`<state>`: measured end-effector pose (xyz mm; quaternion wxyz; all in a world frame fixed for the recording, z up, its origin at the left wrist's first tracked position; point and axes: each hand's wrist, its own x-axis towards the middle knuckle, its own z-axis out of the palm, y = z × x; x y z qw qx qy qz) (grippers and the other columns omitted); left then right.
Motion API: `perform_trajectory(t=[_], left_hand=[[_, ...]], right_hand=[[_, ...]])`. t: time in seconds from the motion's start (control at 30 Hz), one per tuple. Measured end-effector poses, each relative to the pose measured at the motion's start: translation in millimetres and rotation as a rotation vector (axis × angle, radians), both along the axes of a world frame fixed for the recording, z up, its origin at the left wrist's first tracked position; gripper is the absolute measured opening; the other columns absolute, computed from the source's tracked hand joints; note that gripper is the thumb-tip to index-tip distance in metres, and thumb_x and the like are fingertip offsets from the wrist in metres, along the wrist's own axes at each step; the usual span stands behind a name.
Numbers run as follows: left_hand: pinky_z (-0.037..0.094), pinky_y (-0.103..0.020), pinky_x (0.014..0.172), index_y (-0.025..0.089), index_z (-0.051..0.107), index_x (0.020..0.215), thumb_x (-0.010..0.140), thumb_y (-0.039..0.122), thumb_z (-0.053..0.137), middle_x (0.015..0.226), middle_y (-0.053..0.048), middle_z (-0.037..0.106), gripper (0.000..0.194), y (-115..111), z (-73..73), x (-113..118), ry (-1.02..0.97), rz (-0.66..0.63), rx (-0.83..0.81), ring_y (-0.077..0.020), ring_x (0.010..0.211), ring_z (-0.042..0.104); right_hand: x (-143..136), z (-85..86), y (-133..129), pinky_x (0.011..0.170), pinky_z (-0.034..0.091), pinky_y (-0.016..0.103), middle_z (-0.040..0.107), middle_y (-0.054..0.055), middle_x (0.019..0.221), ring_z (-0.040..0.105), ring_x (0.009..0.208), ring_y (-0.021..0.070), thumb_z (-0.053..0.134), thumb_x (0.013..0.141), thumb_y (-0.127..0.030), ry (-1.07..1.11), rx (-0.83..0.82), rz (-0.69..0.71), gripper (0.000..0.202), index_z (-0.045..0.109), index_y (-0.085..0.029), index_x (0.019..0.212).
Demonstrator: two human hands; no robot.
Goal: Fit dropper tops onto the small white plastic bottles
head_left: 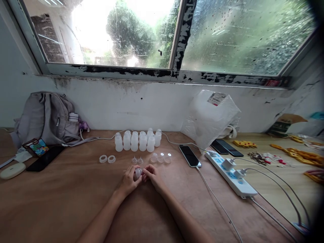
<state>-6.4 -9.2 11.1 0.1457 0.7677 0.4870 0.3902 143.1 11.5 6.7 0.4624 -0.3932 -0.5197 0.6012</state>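
Note:
My left hand (129, 180) is closed round a small clear ribbed plastic piece (138, 172) above the brown table (83, 202). From the right, my right hand (152, 175) pinches at the same piece, its fingertips touching that side. Just beyond my hands lie two clear nipple-shaped parts (137, 160), with several clear round caps (160, 158) to their right. Two whitish rings (107, 159) are at the left. Behind these parts, several frosted white bottles (134, 141) stand upright in a group.
At the back left sits a grey backpack (48, 118), with a black phone (45, 158) before it. A phone (190, 156) and a white power strip (231, 173) with cables lie right. A plastic bag (211, 116) leans against the wall. Yellow parts (296, 153) are farther right.

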Motion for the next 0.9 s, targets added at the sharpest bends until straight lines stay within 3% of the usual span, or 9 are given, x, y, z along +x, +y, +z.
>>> perform_trajectory(t=[0.3,0.4,0.47,0.57,0.73,0.8,0.9], left_hand=[[0.042,-0.035,0.077,0.019,0.050,0.099,0.072,0.031,0.053,0.093,-0.007,0.060,0.030,0.8,5.0,-7.2,0.226,0.038,0.053,-0.0215,0.084,0.055],[0.042,-0.033,0.079,0.020,0.048,0.106,0.074,0.033,0.051,0.100,-0.007,0.058,0.034,6.5,13.5,-5.9,0.238,-0.019,0.079,-0.0211,0.089,0.054],[0.041,-0.031,0.080,0.020,0.044,0.112,0.076,0.034,0.050,0.106,-0.007,0.055,0.039,15.3,30.4,-4.7,0.229,-0.080,0.119,-0.0200,0.094,0.053],[0.041,-0.028,0.081,0.019,0.051,0.104,0.080,0.029,0.044,0.099,-0.006,0.057,0.027,41.3,73.8,-3.6,0.268,-0.088,0.176,-0.0171,0.090,0.054],[0.039,-0.031,0.084,0.019,0.057,0.092,0.080,0.027,0.041,0.093,-0.005,0.060,0.021,119.4,151.8,-0.5,0.446,0.030,0.113,-0.0194,0.094,0.051],[0.041,-0.031,0.080,0.019,0.058,0.090,0.079,0.027,0.042,0.093,-0.005,0.061,0.021,154.0,168.3,2.4,0.495,0.056,0.048,-0.0205,0.094,0.052],[0.044,-0.027,0.071,0.019,0.060,0.087,0.076,0.029,0.049,0.089,-0.003,0.063,0.018,196.2,174.7,8.5,0.597,0.050,-0.112,-0.0183,0.083,0.057]], right_hand=[[0.2,5.1,0.1,0.040,0.037,0.021,0.057,-0.003,0.055,0.047,0.038,0.0079,0.057,0.068,-0.040,0.017,0.042,-0.034,0.025,0.049,-0.017,0.067],[7.0,3.9,4.8,0.039,0.036,0.021,0.058,-0.002,0.057,0.047,0.038,0.0081,0.056,0.069,-0.041,-0.025,0.100,-0.092,0.026,0.048,-0.017,0.068],[13.8,2.1,9.2,0.039,0.035,0.020,0.057,-0.001,0.056,0.047,0.037,0.0082,0.056,0.070,-0.042,-0.058,0.148,-0.193,0.026,0.048,-0.017,0.068],[21.3,-1.0,14.9,0.037,0.033,0.020,0.056,-0.002,0.053,0.045,0.035,0.0082,0.055,0.070,-0.045,-0.084,0.156,-0.313,0.029,0.048,-0.017,0.067],[20.5,-5.8,18.7,0.035,0.033,0.019,0.055,-0.002,0.052,0.044,0.034,0.0082,0.056,0.069,-0.046,-0.124,0.142,-0.348,0.030,0.048,-0.017,0.067],[19.7,-8.0,19.7,0.035,0.033,0.019,0.055,-0.002,0.052,0.045,0.035,0.0083,0.055,0.070,-0.046,-0.128,0.141,-0.363,0.030,0.049,-0.017,0.067],[20.0,-10.9,21.2,0.034,0.033,0.019,0.055,-0.002,0.052,0.045,0.034,0.0081,0.054,0.071,-0.045,-0.114,0.129,-0.384,0.029,0.049,-0.017,0.069]])
